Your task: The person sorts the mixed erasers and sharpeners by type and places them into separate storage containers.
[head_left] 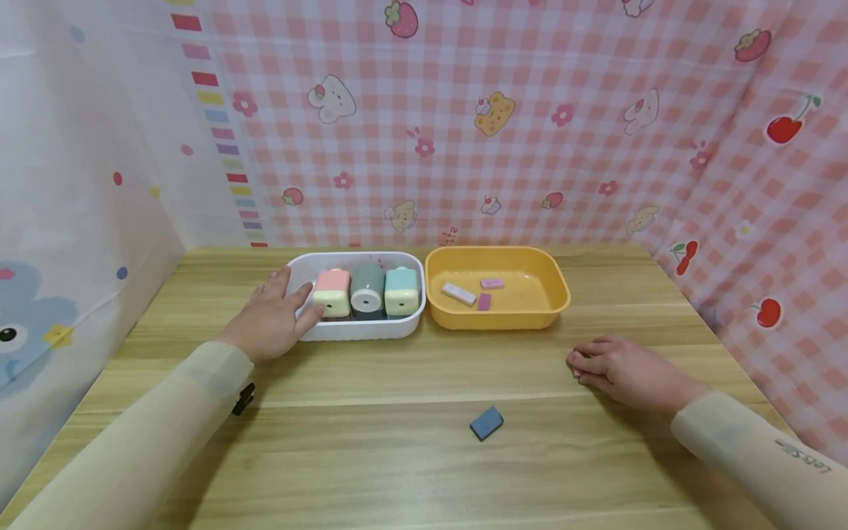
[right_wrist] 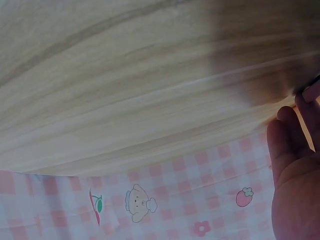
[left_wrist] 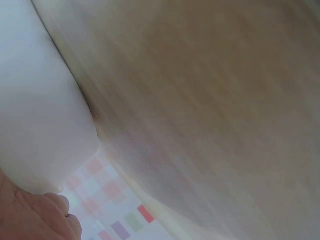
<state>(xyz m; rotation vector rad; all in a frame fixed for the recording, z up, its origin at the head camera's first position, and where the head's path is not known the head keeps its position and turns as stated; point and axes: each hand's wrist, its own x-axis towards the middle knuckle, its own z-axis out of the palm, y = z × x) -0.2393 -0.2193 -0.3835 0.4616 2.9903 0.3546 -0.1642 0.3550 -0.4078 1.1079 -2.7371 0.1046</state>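
My left hand (head_left: pixel 268 316) lies over the left end of a white tray (head_left: pixel 361 331) with its fingers spread, the thumb by a pink and cream pencil sharpener (head_left: pixel 332 292). A grey-green sharpener (head_left: pixel 367 283) and a teal and cream one (head_left: pixel 401 291) sit beside it in the same tray. On the table at the right rests my right hand (head_left: pixel 629 372), fingers loosely bent, with no held thing plainly visible; its fingertips are partly cut off in the right wrist view. A blue-grey eraser (head_left: pixel 486 423) lies on the table between the two arms.
Right against the white tray stands a yellow tray (head_left: pixel 497 321). It holds a pale eraser (head_left: pixel 458 294) and two small pink pieces (head_left: pixel 492 283). A pink checked cloth (head_left: pixel 450 147) hangs behind the wooden table (head_left: pixel 371 464) and along its right side.
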